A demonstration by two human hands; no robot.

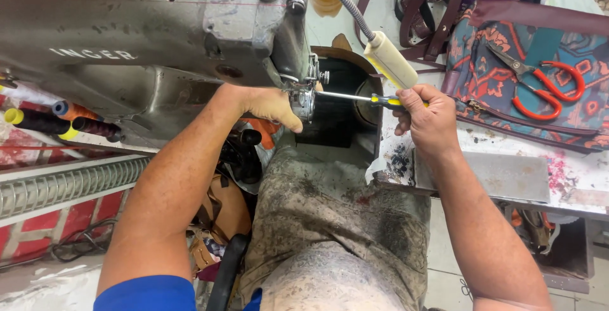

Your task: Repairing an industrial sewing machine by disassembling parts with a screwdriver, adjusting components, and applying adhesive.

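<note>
A large grey sewing machine (146,38) fills the upper left. My left hand (273,105) rests under its head, fingers pressed against the metal needle and presser-foot assembly (307,95). My right hand (426,117) grips a screwdriver (355,97) with a yellow and black handle. Its steel shaft points left and the tip meets the needle assembly. A cream lamp head (390,59) on a flexible metal neck hangs just above my right hand.
Red-handled scissors (539,83) lie on a patterned bag (526,76) at the right on a stained white worktable (507,171). Brown leather straps (425,13) lie behind it. Thread spools (57,117) stick out at the left. My knees in stained trousers (336,222) are below.
</note>
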